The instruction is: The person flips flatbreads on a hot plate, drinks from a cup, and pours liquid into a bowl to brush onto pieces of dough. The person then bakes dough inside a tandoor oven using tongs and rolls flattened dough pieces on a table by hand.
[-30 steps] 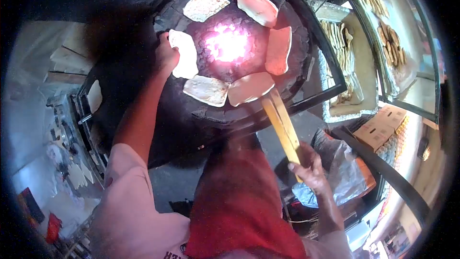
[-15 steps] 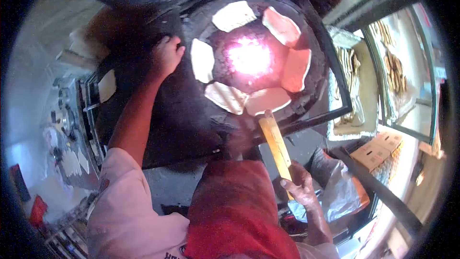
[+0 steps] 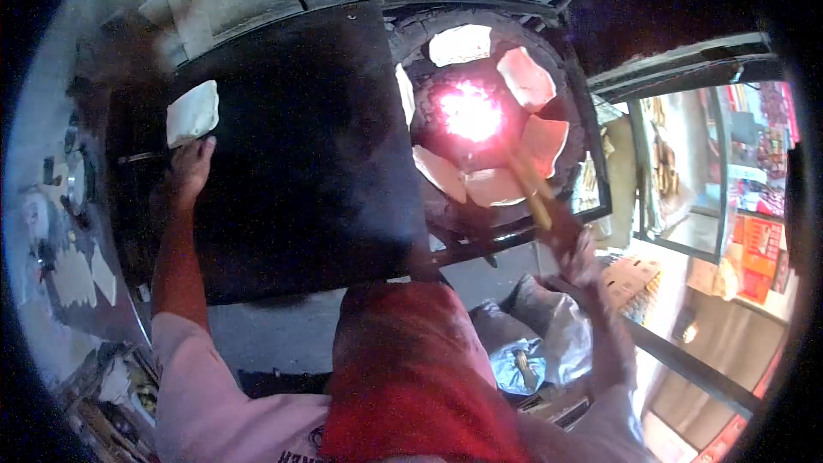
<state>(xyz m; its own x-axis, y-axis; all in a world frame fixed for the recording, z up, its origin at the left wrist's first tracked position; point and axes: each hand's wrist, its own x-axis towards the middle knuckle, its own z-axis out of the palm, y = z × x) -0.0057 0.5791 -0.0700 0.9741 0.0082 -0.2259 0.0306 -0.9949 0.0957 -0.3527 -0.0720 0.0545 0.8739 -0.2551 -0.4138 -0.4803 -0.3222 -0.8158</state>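
Observation:
My left hand (image 3: 194, 170) grips the lower edge of a flat, pale piece of dough (image 3: 194, 114) at the left end of a black metal top (image 3: 300, 154). In my right hand (image 3: 580, 261), blurred by motion, is a yellowish wooden handle (image 3: 537, 197) that slants up toward the round oven (image 3: 422, 206). The handle's far end is too smeared to make out. Several flat dough pieces (image 3: 460, 45) ring the glowing coals (image 3: 471, 111) inside the oven. The leftmost piece (image 3: 405, 94) is partly hidden by the black top's edge.
Silvery sacks (image 3: 561, 326) stand on the floor below the oven's right front. Beyond the oven's right side is a glass case (image 3: 664, 154) with browned flatbreads, and a cardboard box (image 3: 630, 279) sits below it. Pale boards (image 3: 227, 0) lean at the back left.
My left hand has moved left from beside the oven to the dough piece. My right hand and the handle have swung up and right. The view has turned left.

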